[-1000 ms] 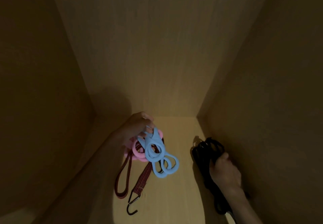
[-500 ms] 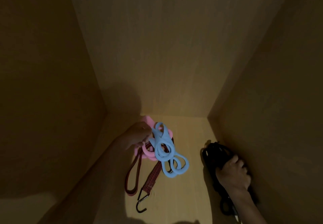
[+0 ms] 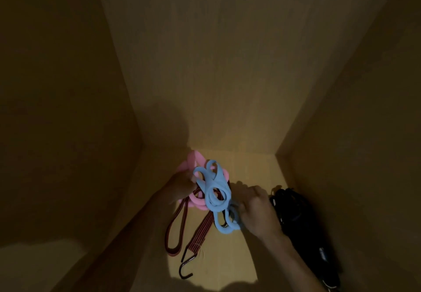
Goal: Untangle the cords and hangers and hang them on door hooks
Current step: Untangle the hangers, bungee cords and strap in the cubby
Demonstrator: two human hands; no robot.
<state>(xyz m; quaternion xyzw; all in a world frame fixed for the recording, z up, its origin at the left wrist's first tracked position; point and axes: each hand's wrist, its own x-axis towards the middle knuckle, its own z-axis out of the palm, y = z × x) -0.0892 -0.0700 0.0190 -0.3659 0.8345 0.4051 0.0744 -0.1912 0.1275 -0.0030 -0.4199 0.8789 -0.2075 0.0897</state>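
The black cords (image 3: 296, 219) run off the bottom edge, seemingly tangled, details lost in shadow.

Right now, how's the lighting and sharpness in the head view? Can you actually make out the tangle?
Head view: dim, one lit patch on the cabinet floor, walls in shadow. The blue hangers and pink hangers read clearly; the black bundle is nearly lost in the dark. The right hand looks motion-blurred; wide-angle bends the walls.

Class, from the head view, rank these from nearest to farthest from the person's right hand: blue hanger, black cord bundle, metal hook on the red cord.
1. blue hanger, touching the right hand, on its left.
2. black cord bundle, just right.
3. metal hook, lower left, on the floor.
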